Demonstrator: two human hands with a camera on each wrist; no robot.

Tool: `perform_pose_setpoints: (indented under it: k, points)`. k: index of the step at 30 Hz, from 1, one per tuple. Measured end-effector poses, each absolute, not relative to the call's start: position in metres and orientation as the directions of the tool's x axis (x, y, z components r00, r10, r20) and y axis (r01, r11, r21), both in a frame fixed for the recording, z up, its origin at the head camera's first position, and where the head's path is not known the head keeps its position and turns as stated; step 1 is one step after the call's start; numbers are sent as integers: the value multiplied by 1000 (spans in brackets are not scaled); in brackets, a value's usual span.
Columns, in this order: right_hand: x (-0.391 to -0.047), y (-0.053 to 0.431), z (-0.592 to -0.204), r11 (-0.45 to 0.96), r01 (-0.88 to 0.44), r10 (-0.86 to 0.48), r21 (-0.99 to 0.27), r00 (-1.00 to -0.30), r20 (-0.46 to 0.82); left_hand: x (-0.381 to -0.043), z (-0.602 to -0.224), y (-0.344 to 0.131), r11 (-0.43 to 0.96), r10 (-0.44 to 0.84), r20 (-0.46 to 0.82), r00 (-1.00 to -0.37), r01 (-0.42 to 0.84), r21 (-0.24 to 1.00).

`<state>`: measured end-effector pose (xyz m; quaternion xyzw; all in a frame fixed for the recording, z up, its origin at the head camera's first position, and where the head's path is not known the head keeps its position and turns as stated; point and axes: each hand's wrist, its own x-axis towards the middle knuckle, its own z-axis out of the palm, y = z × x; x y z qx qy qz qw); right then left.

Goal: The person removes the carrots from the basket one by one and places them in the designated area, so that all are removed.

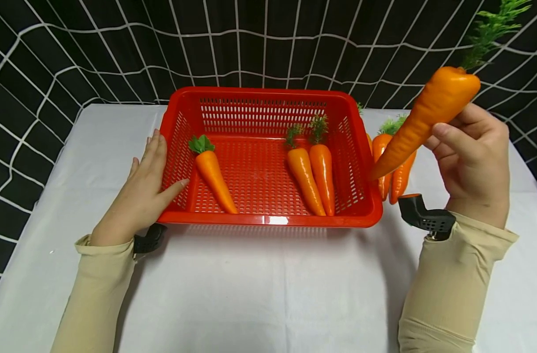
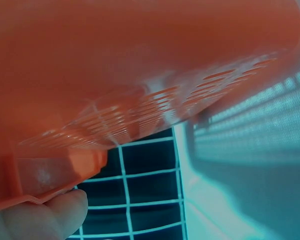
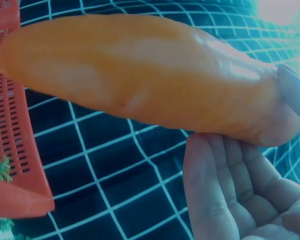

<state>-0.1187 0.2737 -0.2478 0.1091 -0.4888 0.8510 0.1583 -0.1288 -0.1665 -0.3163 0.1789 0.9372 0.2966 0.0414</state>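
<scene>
My right hand (image 1: 475,152) pinches a large orange carrot (image 1: 427,115) between thumb and fingers, above the basket's right rim. Its feathery green top points up and away; its tip points down to the left. The same carrot (image 3: 140,80) fills much of the right wrist view. My left hand (image 1: 140,191) rests with straight fingers on the left rim of a red plastic basket (image 1: 268,219). Inside the basket, a carrot with leafy green top (image 1: 215,181) lies at the left. Two carrots with feathery tops, one duller (image 1: 305,179) and one glossy (image 1: 322,171), lie at the right.
Outside the basket's right wall lie more carrots (image 1: 399,181), partly hidden behind the held one. A white cloth covers the table (image 1: 250,284). Behind it hangs a dark backdrop with a white grid net (image 1: 268,49).
</scene>
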Motion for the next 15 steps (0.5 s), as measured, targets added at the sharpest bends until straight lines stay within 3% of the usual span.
perform_pose_setpoints:
  k: [15]
  points:
    - [-116,290,-247,-454,-360,223,-815,-932,287,-128,-316,-167,757,363,31,-931,314,573]
